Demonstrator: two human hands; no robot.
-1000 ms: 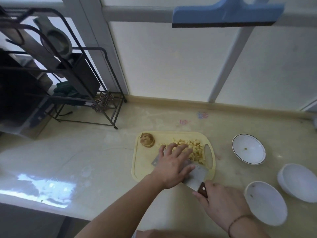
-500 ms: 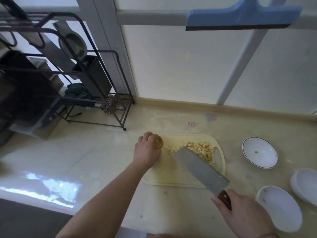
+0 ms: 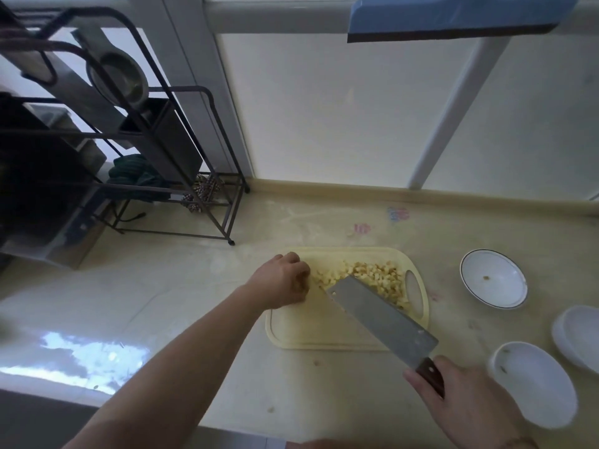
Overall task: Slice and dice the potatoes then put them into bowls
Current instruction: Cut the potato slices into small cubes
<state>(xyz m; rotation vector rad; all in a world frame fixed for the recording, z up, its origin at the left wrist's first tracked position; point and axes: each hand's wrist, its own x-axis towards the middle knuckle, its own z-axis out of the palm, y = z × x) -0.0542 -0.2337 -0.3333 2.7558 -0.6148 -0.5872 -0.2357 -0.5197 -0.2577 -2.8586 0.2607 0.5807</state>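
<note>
A pale yellow cutting board (image 3: 301, 332) lies on the counter with a heap of diced potato (image 3: 372, 277) at its far right. My left hand (image 3: 280, 281) is curled round a brown potato piece (image 3: 299, 285) at the board's left side, and the piece is mostly hidden under the fingers. My right hand (image 3: 466, 403) grips the dark wooden handle of a cleaver (image 3: 382, 319). Its blade is lifted over the board and points toward the dice. Three white bowls stand to the right: a rimmed bowl (image 3: 494, 278), a near bowl (image 3: 534, 384) and an edge bowl (image 3: 580, 338).
A black wire rack (image 3: 155, 150) with dark containers and a green cloth stands at the back left of the counter. A blue object (image 3: 453, 14) hangs overhead. Small potato bits lie on the counter near the front edge, and the windowed wall runs behind.
My left hand left the cleaver blade, went to the potato piece at the board's far left and drew it toward the middle. My right hand lifted the cleaver off the board.
</note>
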